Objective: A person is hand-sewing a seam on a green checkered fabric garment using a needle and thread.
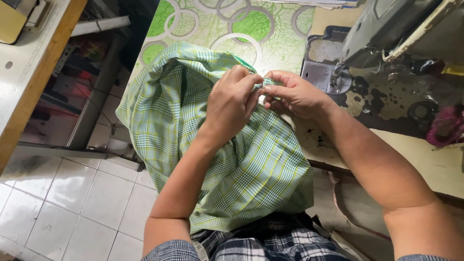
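**Sewing corner on pale tile**

Glossy white floor tiles (72,203) reflect soft light. A worn cream worktable (435,164), oil-stained, carries a grey sewing machine (386,29). A green circle-patterned table cover (261,24) lies behind. A wood-edged white tabletop (29,63) stands at left.

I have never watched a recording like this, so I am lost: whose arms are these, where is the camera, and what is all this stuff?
The single picture comes from a camera worn on a person's head, looking down at their own arms. The left hand and right hand meet and pinch one small spot on a green checked cloth that spills over the lap. The cloth's top lies on a sewing table with a green circle-patterned cover. An industrial sewing machine stands at upper right, above a stained, worn table top. Pale floor tiles show at left.
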